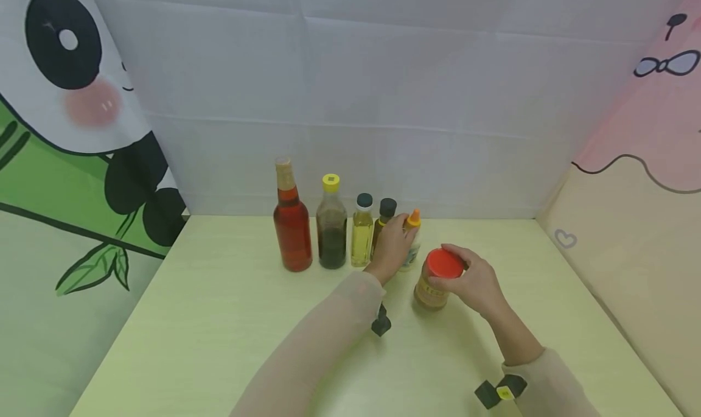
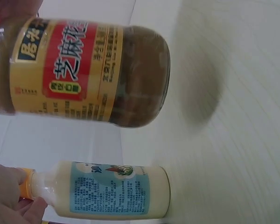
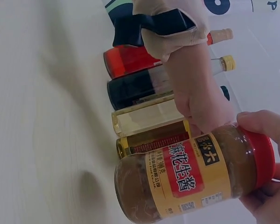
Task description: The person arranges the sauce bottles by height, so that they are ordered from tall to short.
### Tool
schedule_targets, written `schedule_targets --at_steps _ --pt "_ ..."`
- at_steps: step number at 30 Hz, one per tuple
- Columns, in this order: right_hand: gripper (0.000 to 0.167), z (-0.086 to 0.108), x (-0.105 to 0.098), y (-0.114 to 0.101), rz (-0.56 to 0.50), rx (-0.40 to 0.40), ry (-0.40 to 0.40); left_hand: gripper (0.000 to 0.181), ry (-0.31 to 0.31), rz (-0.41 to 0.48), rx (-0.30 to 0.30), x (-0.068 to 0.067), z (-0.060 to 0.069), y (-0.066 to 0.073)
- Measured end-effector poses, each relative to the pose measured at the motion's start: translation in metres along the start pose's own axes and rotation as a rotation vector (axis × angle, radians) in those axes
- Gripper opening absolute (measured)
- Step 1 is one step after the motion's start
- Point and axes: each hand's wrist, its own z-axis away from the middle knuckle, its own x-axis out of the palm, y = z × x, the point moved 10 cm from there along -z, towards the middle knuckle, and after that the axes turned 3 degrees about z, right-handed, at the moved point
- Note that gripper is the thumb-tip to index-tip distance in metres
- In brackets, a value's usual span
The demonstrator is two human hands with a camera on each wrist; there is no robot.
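My left hand (image 1: 390, 248) pinches the orange cap of a squeeze bottle of pale dressing (image 2: 109, 190), which stands upright at the right end of a row of bottles. In the head view that hand partly covers the bottle. With thumb and fingers around its red lid, my right hand (image 1: 477, 284) grips a jar of sesame peanut butter (image 3: 191, 175). The jar tilts slightly in front of the dressing bottle. Its base is apart from its shadow on the table in the left wrist view, so it hangs just above the surface.
Left of the dressing stand a dark-capped bottle (image 1: 387, 209), a bottle of yellow oil (image 1: 361, 237), a dark sauce bottle with a yellow cap (image 1: 331, 240) and a tall red bottle (image 1: 292, 234). Behind the pale table (image 1: 219, 319) hangs a white cloth (image 1: 383, 88); printed cloths flank it.
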Motion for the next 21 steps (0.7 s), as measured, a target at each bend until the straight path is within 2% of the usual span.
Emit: schedule_targets --at_steps 21 --pt "0.077 -0.043 -0.001 0.021 0.031 0.101 0.055 0.036 0.004 0.001 0.0 -0.006 0.004 0.006"
